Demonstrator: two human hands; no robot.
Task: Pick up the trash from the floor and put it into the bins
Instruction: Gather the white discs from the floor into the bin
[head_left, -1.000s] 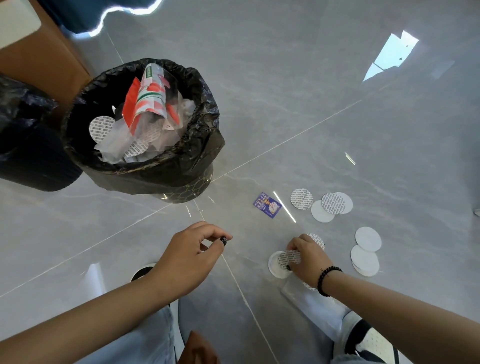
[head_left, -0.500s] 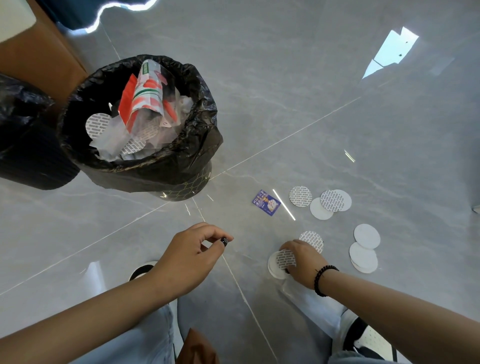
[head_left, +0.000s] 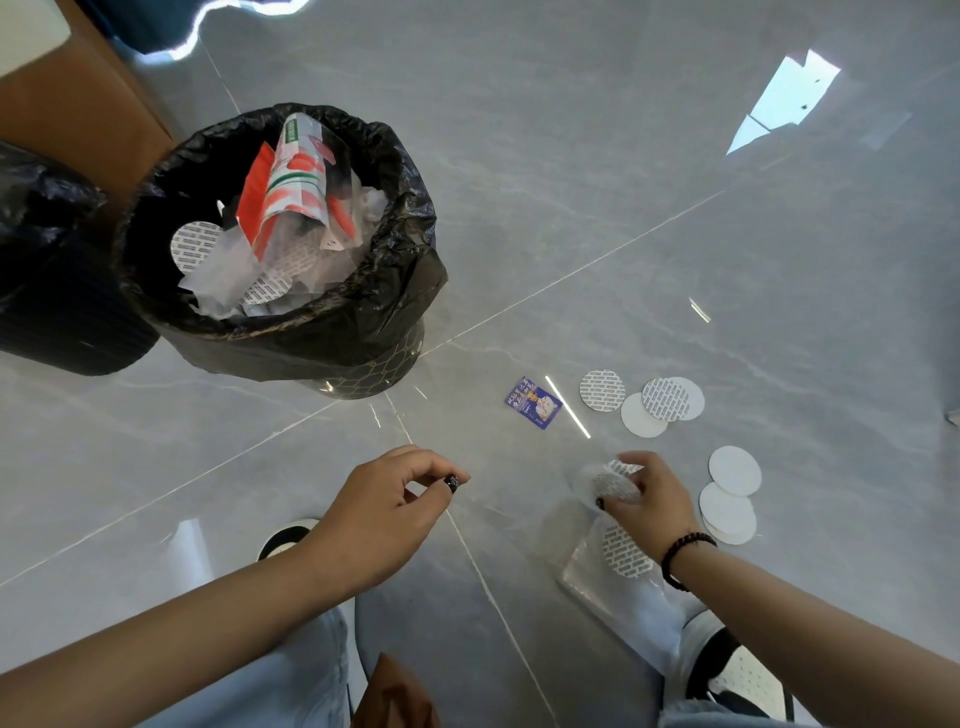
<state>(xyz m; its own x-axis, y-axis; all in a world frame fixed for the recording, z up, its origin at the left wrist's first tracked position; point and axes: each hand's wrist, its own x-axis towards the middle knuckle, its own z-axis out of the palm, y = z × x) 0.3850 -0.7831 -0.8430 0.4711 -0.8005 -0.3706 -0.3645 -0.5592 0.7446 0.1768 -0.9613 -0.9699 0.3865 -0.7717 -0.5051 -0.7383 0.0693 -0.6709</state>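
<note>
Trash discs (head_left: 615, 483) in curled right fingers (head_left: 631, 460) over glossy grey tile floor (head_left: 623, 182); left fingers (head_left: 415, 460) curled, empty.

You are crouched over a glossy, polished stone-look floor (head_left: 597, 171) that mirrors the light, and the bin (head_left: 291, 332) at far left wears a crinkled, shiny black plastic liner. The round discs (head_left: 735, 470) on your right look like matt white card or foam, the clear bag (head_left: 613, 587) near your knee is thin glossy film, and your trousers (head_left: 291, 675) are pale denim cloth.
</note>
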